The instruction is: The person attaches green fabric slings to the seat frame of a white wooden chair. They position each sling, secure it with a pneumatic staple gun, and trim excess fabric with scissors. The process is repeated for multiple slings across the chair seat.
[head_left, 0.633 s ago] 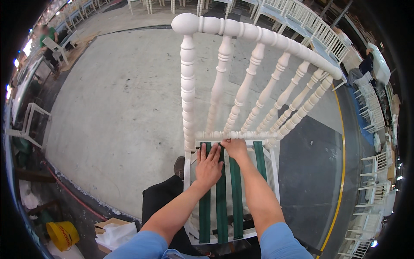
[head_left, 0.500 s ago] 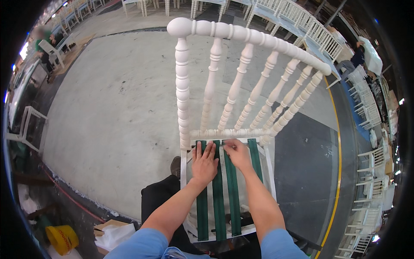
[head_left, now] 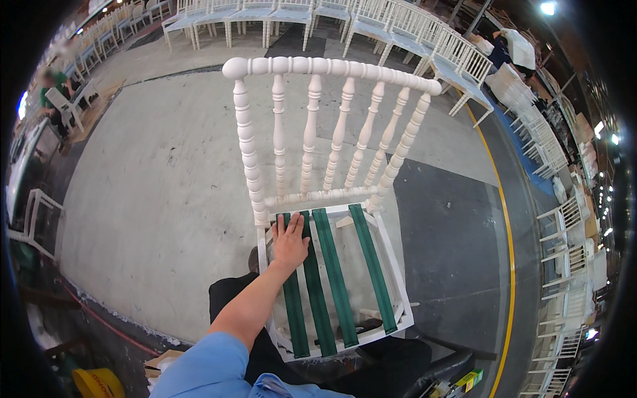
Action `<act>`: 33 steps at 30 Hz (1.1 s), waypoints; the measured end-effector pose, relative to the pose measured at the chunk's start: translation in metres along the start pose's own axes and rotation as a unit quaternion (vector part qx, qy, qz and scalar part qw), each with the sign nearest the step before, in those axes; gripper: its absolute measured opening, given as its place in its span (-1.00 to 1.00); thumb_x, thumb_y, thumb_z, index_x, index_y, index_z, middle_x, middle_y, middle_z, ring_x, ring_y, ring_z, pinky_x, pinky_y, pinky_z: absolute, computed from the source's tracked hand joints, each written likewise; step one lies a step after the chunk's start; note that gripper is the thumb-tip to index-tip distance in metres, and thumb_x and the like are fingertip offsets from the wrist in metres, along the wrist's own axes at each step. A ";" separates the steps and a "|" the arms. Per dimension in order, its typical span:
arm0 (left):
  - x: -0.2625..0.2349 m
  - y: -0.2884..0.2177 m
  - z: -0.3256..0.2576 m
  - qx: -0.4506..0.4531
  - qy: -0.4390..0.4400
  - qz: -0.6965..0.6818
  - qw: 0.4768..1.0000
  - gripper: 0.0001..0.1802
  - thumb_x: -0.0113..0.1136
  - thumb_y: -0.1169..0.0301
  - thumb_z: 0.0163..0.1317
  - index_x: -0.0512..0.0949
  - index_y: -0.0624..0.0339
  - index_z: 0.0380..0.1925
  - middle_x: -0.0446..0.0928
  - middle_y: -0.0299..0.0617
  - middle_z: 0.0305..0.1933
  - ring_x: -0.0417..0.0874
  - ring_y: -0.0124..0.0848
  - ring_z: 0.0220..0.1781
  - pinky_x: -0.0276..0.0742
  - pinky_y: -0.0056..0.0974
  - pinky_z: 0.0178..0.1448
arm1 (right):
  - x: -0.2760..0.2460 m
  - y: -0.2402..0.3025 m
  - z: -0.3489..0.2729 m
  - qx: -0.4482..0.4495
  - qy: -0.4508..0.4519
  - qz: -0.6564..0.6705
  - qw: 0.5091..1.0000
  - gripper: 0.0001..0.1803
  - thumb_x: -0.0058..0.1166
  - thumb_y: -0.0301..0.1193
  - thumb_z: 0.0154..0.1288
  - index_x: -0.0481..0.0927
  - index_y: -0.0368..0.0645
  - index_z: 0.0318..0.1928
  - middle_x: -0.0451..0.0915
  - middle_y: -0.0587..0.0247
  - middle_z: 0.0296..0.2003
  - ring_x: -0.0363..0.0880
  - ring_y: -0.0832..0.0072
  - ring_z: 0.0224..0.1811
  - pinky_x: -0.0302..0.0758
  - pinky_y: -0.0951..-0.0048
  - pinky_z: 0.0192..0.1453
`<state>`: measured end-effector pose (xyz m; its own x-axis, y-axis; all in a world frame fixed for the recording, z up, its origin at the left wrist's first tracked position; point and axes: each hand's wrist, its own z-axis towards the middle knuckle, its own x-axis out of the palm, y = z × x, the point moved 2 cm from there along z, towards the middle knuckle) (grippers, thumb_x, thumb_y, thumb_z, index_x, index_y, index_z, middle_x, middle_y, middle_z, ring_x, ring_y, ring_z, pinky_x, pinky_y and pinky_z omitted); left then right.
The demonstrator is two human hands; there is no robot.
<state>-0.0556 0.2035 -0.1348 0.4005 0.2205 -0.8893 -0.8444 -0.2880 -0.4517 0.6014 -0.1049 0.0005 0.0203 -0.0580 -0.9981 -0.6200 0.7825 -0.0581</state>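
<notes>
A white chair (head_left: 335, 67) with turned spindles stands in front of me, its back away from me. Several dark green straps (head_left: 336, 278) run from front to back across its open seat frame (head_left: 391, 255), with gaps between them. My left hand (head_left: 290, 245) lies flat near the back of the seat, fingers stretched out over the two leftmost straps. It grips nothing. The ends of the straps under the fingers are partly covered. My right hand is out of the picture.
Rows of white chairs (head_left: 391, 33) line the far side, and more chairs (head_left: 564, 259) stand at right. A yellow bucket (head_left: 98, 383) sits at lower left by a cardboard box (head_left: 159, 361). At lower right is a yellow-green package (head_left: 468, 380). Two people are farther off.
My right hand has left the strap end at the seat's back and gone out of the picture. The left stays on the straps. The view has shifted, so the chair appears farther left.
</notes>
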 end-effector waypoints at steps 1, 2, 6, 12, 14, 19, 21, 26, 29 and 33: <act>-0.001 -0.001 0.001 -0.001 0.009 0.004 1.000 -0.13 0.31 0.17 0.38 0.23 0.09 0.63 0.10 -0.21 0.75 -0.02 0.24 0.76 -0.09 0.34 0.74 | 0.007 -0.005 -0.006 0.009 0.022 0.047 0.999 -0.75 0.19 -0.42 0.39 0.74 -0.29 -0.02 0.73 0.16 -0.28 0.69 0.35 -0.30 0.63 0.32 -0.27; 0.000 0.000 0.001 -0.024 0.061 0.007 0.998 -0.13 0.29 0.16 0.40 0.20 0.09 0.64 0.08 -0.22 0.76 -0.04 0.24 0.77 -0.10 0.34 0.75 | 0.015 -0.008 -0.011 0.016 0.040 0.090 0.995 -0.74 0.19 -0.42 0.37 0.74 -0.29 -0.02 0.72 0.17 -0.29 0.68 0.36 -0.32 0.62 0.32 -0.29; -0.007 0.000 0.002 -0.027 0.101 0.002 0.995 -0.11 0.27 0.12 0.42 0.16 0.08 0.66 0.05 -0.23 0.77 -0.07 0.24 0.77 -0.11 0.33 0.76 | 0.044 -0.016 -0.011 0.018 0.104 0.229 0.968 -0.73 0.17 -0.42 0.33 0.74 -0.28 -0.04 0.71 0.20 -0.30 0.62 0.39 -0.38 0.58 0.30 -0.35; -0.014 0.004 0.003 -0.011 0.139 0.027 0.990 -0.07 0.26 0.07 0.43 0.10 0.06 0.69 -0.03 -0.26 0.80 -0.09 0.23 0.78 -0.09 0.30 0.77 | 0.066 -0.027 0.032 0.074 0.291 0.269 0.915 -0.58 0.21 -0.45 0.26 0.67 -0.30 0.12 0.71 0.12 -0.19 0.65 0.35 -0.30 0.61 0.31 -0.33; -0.015 0.005 0.004 0.013 0.103 0.040 0.994 -0.07 0.26 0.05 0.44 0.09 0.05 0.69 -0.04 -0.26 0.80 -0.07 0.23 0.78 -0.07 0.28 0.77 | 0.050 -0.005 0.029 -0.069 0.130 0.399 0.905 -0.41 0.27 -0.42 0.23 0.54 -0.33 0.28 0.67 0.06 -0.03 0.66 0.26 -0.19 0.66 0.25 -0.18; -0.011 0.011 -0.001 0.021 0.121 0.067 0.990 -0.06 0.26 0.02 0.44 0.09 0.03 0.69 0.01 -0.26 0.77 -0.02 0.20 0.76 0.02 0.23 0.75 | -0.055 0.099 0.012 -0.230 -0.020 0.240 0.943 -0.14 0.29 -0.33 0.28 0.27 -0.33 0.53 0.59 -0.15 0.27 0.70 -0.01 0.08 0.62 0.08 0.25; -0.012 0.013 -0.003 0.043 0.073 0.072 0.994 -0.06 0.28 0.03 0.42 0.11 0.03 0.69 0.03 -0.26 0.76 0.01 0.18 0.76 0.05 0.22 0.74 | -0.084 0.177 0.008 -0.243 0.056 0.405 0.880 -0.37 0.31 -0.35 0.37 0.48 -0.28 0.39 0.67 0.02 0.09 0.71 0.07 0.00 0.60 0.09 0.22; -0.015 0.017 -0.007 0.057 0.032 0.047 0.997 -0.08 0.33 0.08 0.38 0.17 0.04 0.66 0.10 -0.26 0.73 0.09 0.13 0.73 0.09 0.20 0.71 | -0.104 0.387 -0.036 -0.339 0.360 0.505 0.708 -0.57 0.40 -0.46 0.36 0.66 -0.27 0.20 0.76 0.31 -0.02 0.73 0.47 -0.05 0.64 0.38 0.05; -0.014 0.019 -0.007 0.050 0.045 0.032 0.997 -0.10 0.36 0.12 0.35 0.22 0.05 0.63 0.17 -0.24 0.70 0.12 0.13 0.71 0.12 0.19 0.69 | -0.063 0.503 -0.089 -0.346 0.523 0.443 0.641 -0.66 0.37 -0.40 0.42 0.67 -0.18 0.15 0.71 0.34 -0.19 0.60 0.58 -0.38 0.52 0.45 -0.32; -0.012 0.020 -0.006 0.043 0.036 0.013 0.998 -0.10 0.39 0.14 0.31 0.26 0.05 0.61 0.19 -0.25 0.68 0.14 0.11 0.70 0.14 0.18 0.67 | -0.002 0.601 -0.154 -0.326 0.543 0.390 0.668 -0.68 0.40 -0.26 0.45 0.66 -0.18 0.04 0.63 0.34 -0.31 0.63 0.50 -0.50 0.56 0.39 -0.46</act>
<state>-0.0755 0.1898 -0.1340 0.4001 0.1462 -0.9047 -0.8810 -0.2107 -0.4236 0.1079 0.2705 -0.0297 -0.8703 -0.4834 -0.0945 -0.3259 0.4214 0.8463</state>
